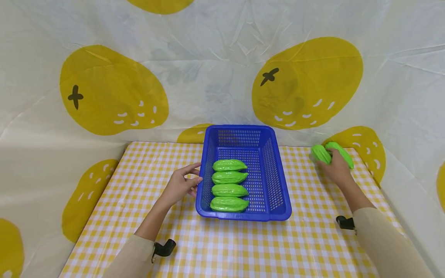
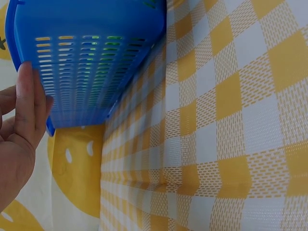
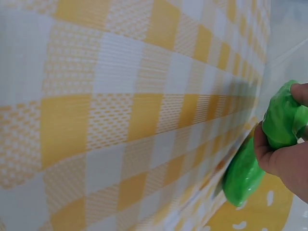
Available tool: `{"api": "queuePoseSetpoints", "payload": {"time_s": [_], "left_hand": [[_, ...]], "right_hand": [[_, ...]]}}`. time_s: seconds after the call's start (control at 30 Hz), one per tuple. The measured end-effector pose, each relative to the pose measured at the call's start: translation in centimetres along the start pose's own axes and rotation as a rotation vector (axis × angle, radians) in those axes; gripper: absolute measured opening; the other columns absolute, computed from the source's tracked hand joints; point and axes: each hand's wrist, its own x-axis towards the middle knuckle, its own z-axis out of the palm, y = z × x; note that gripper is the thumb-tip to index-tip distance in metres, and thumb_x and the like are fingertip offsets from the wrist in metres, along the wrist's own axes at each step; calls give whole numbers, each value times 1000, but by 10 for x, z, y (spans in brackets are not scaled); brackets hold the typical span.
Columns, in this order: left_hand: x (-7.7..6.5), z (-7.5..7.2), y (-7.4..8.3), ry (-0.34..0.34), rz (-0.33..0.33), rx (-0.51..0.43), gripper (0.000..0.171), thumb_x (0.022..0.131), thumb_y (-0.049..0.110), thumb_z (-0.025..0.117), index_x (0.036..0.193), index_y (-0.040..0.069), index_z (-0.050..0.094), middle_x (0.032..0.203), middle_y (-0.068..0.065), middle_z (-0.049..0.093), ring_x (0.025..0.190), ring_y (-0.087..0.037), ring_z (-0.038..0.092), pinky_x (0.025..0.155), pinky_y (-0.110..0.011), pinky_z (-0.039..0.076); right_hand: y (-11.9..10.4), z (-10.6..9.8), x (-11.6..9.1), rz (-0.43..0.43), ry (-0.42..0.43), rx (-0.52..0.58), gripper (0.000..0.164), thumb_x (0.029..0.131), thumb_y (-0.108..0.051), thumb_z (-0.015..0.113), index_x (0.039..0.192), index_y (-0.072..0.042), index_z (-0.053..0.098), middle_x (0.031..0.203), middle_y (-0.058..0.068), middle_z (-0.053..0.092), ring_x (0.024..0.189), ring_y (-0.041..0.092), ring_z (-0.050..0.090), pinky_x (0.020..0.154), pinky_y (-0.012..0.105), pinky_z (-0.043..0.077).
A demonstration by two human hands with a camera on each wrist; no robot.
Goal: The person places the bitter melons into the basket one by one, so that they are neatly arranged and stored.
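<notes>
Plainly, the fingers of the right hand (image 1: 335, 170) are curled around a green gourd (image 1: 320, 153), pinching it between thumb and fingertips at the worktop's far right. A second gourd (image 1: 343, 155) lies just beside it, near the far edge. The left hand (image 1: 180, 184) grasps nothing; its fingers are extended, their tips touching the left side of a blue basket (image 1: 243, 217).

Inside this rectangular, slotted plastic basket, four matching gourds (image 1: 230, 177) lie crosswise in a column along the left side, from the middle to the near end. Its mesh floor shows to their right and beyond them. All the gourds are bright green, glossy and lengthwise ridged, and those in the basket taper to a point at the right.

Yellow-and-white checks cover the worktop (image 1: 222, 247), with a broad stretch between basket and right hand. Fruit-printed fabric (image 1: 222, 81) hangs behind the far edge.
</notes>
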Motion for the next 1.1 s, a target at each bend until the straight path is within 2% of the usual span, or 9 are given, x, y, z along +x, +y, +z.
{"api": "queuePoseSetpoints", "payload": {"time_s": [0.23,0.33,0.7,0.87,1.1], "left_hand": [[2,1,2,15,-15,20,56,99,5,68,152,8,51,127,-26,60,66,-17,70,57,-42,68],[3,1,1,19,-25,23,57,99,5,69,152,8,51,127,-26,60,66,-17,70,56,-39,68],[0,1,2,16,-27,16,57,99,3,68,153,6,50,127,-27,62,66,-17,70,57,-43,68],[0,1,4,16,-22,14,56,99,2,68,152,6,51,125,-26,61,65,-16,69,59,-49,67],[1,1,5,22,-30,16,56,98,1,68,152,5,51,119,-23,61,65,-16,68,60,-51,67]], "right_hand": [[-17,-6,-4,-83,-21,-10,72,107,-27,56,157,11,21,148,45,33,128,60,40,95,75,42],[-27,-9,-4,-106,-47,-4,73,108,-29,55,157,11,22,148,44,34,126,58,43,92,73,45],[-72,-20,-3,-150,-140,27,75,107,-36,54,162,1,18,154,39,35,127,55,48,90,66,52],[-93,-22,1,-181,-152,32,74,107,-36,55,163,-4,18,155,36,36,126,52,50,89,64,54],[-127,-25,10,-274,-134,-10,69,106,-28,59,161,-4,27,154,30,41,126,48,51,93,66,51]]}}
